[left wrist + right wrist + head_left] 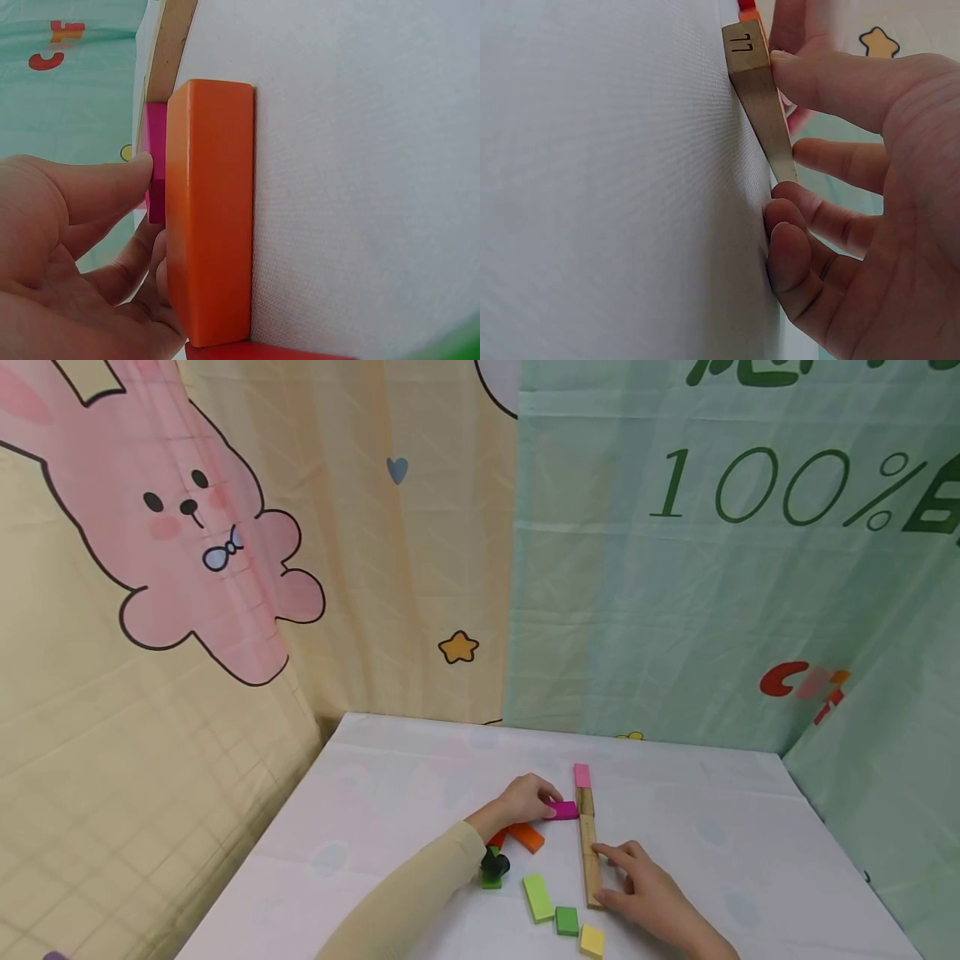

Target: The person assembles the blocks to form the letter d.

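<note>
The left hand (525,800) pinches a magenta block (566,811) beside a wooden strip (588,853). The right hand (649,892), spread, touches the strip.

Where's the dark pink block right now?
In the head view, the left hand pinches the dark pink block, at the left side of the line of wooden blocks, just beyond the orange block.

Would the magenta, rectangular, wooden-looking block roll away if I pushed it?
Probably not: the magenta block has flat faces, so it would likely slide. Its straight edges suggest stiffness. Perhaps light: the left hand pinches one end.
</note>
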Available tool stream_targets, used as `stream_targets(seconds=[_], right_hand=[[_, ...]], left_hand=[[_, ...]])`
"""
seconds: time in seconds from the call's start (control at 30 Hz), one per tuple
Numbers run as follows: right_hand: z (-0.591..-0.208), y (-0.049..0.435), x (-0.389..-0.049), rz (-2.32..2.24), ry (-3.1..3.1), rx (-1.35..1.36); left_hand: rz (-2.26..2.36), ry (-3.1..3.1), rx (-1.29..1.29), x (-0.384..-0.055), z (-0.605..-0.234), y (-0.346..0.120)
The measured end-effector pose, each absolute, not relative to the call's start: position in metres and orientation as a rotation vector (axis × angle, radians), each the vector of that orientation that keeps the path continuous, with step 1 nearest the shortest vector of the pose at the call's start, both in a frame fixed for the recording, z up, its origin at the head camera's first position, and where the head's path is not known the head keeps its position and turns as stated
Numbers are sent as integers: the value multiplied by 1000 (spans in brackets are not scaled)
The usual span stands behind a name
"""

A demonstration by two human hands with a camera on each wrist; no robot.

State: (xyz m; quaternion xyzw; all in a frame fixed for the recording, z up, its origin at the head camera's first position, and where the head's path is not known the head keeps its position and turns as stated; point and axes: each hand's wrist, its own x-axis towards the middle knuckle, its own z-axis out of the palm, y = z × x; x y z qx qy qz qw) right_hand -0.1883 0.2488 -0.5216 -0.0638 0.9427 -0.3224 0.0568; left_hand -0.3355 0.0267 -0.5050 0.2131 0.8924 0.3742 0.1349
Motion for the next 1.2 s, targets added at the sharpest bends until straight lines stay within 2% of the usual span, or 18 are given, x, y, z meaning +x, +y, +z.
stream_targets(seconds=[0.83, 1.2], right_hand=[[-519, 248, -188, -967, 2856, -178], [-518, 246, -187, -963, 2842, -136]], left_hand=[[1168, 2507, 524, -339, -498, 21], [1150, 2480, 596, -333, -486, 7]])
